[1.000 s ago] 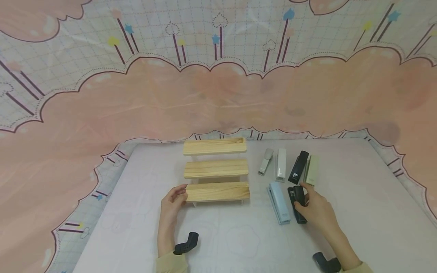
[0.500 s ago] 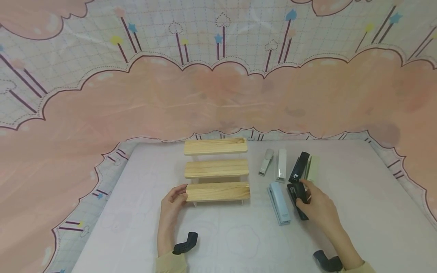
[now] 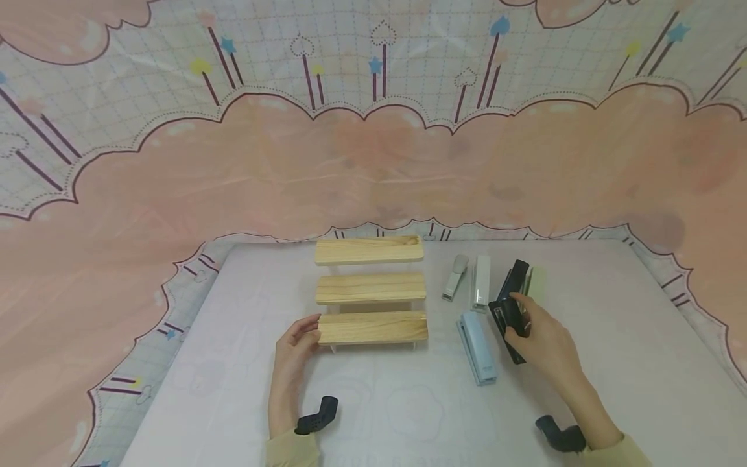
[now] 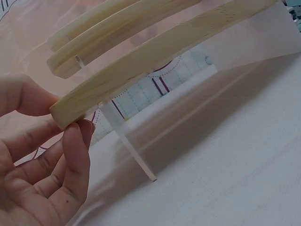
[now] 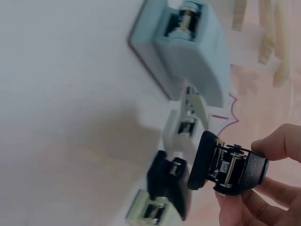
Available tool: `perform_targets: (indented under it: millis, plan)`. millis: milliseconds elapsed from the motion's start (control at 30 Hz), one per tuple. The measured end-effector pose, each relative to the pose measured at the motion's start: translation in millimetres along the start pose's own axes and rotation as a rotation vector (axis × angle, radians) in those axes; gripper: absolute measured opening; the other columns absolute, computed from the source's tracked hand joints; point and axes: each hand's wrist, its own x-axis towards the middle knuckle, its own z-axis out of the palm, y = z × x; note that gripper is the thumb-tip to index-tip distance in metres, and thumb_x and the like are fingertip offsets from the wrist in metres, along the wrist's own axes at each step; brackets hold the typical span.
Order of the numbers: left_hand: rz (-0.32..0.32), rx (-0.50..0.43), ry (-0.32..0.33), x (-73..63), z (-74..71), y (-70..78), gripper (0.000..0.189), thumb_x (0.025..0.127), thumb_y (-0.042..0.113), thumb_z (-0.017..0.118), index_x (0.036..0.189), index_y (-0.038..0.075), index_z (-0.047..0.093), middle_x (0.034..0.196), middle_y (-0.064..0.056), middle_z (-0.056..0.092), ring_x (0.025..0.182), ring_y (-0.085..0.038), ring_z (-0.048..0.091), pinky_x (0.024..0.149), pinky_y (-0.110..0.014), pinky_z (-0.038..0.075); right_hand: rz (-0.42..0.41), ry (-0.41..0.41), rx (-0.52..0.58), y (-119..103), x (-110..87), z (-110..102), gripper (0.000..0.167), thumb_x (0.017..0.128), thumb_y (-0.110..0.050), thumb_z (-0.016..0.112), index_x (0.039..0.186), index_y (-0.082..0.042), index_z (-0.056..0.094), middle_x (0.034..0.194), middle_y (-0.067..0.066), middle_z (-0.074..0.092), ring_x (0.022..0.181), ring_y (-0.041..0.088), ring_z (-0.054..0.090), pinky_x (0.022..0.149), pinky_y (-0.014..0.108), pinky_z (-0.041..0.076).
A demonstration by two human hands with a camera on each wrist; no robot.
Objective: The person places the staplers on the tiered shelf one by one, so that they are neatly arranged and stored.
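My right hand [image 3: 547, 340] grips a black stapler [image 5: 235, 167] between thumb and fingers. In the right wrist view it is clear of the white tabletop, its hinge end facing the camera. In the head view it overlaps the near end of a second black stapler [image 3: 516, 275]. At the left, my left hand [image 3: 294, 353] pinches the left end of the lowest board of a three-tier wooden display stand [image 3: 373, 327]. The left wrist view shows thumb above and fingers under that board [image 4: 141, 66]. Clear legs [image 4: 127, 141] hold it up.
A light blue stapler [image 3: 477, 350] lies left of the held one. Behind it are a white stapler [image 3: 481, 282] and a small grey stapler [image 3: 454, 277]. A pale green stapler [image 3: 537, 282] stands beside the second black one. A patterned cloth [image 3: 373, 168] hangs behind the table.
My right hand has lifted the black stapler and carried it slightly away from me, toward the second black one. My left hand has stayed on the stand.
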Motion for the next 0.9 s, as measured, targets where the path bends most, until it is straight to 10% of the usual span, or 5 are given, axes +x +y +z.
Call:
perform_targets:
  millis: [900]
  plan:
    - [-0.007, -0.004, -0.013, -1.1, -0.4, 3.9, 0.037, 0.091, 0.002, 0.055, 0.128, 0.001, 0.057, 0.103, 0.002, 0.060, 0.091, -0.005, 0.061, 0.078, -0.018, 0.051, -0.121, 0.041, -0.001, -42, 34.3, -18, 0.060, 0.081, -0.012, 0.065, 0.135, -0.003, 0.042, 0.082, 0.013, 0.061, 0.061, 0.018, 0.050, 0.049, 0.027, 0.037]
